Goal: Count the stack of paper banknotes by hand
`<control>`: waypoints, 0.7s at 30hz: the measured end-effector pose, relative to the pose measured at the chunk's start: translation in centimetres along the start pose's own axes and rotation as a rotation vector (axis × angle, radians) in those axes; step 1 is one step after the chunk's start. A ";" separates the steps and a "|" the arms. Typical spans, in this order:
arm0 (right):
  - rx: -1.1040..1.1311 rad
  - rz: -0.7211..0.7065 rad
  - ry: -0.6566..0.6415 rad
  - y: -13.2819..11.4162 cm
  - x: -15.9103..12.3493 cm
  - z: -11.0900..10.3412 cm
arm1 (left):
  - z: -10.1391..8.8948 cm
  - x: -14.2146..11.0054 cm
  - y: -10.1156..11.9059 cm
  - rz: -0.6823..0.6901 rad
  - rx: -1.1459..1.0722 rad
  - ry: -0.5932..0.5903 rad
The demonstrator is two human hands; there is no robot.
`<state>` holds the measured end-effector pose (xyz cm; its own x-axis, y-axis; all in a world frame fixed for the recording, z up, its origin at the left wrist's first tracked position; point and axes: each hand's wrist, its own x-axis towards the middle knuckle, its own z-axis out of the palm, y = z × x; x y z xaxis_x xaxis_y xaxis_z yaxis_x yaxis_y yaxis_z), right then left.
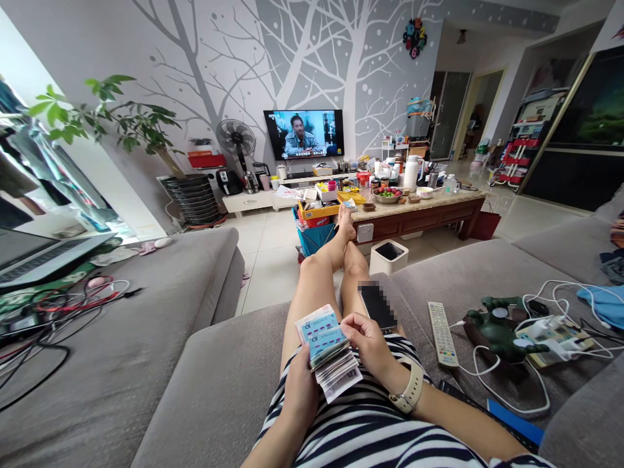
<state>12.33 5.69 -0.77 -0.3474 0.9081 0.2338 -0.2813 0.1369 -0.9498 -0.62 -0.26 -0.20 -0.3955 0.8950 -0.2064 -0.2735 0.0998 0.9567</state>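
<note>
A fanned stack of banknotes [336, 367] rests in my left hand [299, 387], its fingers closed round the stack's left side, above my lap. Blue notes marked 10 lie at the far end, and paler notes hang down toward me. With thumb and fingers pinched, my right hand [368, 341] grips the right edge of a blue banknote [327, 342]. A light-coloured watch [409, 388] is on the right wrist. Beyond that hand, a black phone [377, 305] lies on my right thigh.
On the sofa to the right are a remote control [442, 335], a green figure [502, 331] and a power strip [553, 341] with white cables. A laptop [46, 260] and tangled cables lie left. Ahead, my feet rest on a cluttered coffee table [429, 211] beside a white bin [389, 260].
</note>
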 end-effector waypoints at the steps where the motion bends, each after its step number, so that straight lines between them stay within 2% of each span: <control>1: 0.000 -0.003 -0.002 0.0 0.0 0.0 | 0.0 0.1 -0.1 0.004 -0.006 -0.002; 8: 0.001 -0.008 -0.013 -0.4 -0.1 0.1 | -0.4 0.7 -0.9 -0.005 -0.042 0.007; 11: -0.010 -0.014 -0.010 -0.4 -0.2 0.1 | -0.4 0.6 -0.5 -0.005 -0.035 0.014; 14: -0.024 -0.020 -0.008 -0.4 -0.3 0.0 | -0.2 0.2 0.1 -0.056 -0.003 0.076; 16: -0.024 -0.020 -0.013 -0.5 -0.4 0.0 | 0.0 0.0 0.4 -0.112 -0.059 0.093; 21: 0.012 -0.004 -0.068 -0.4 -0.4 0.0 | 0.3 0.0 0.3 -0.235 -0.314 -0.003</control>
<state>12.62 5.32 -0.44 -0.4063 0.8784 0.2517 -0.2935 0.1355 -0.9463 -0.44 -0.08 0.19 -0.2872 0.8650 -0.4114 -0.6118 0.1648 0.7736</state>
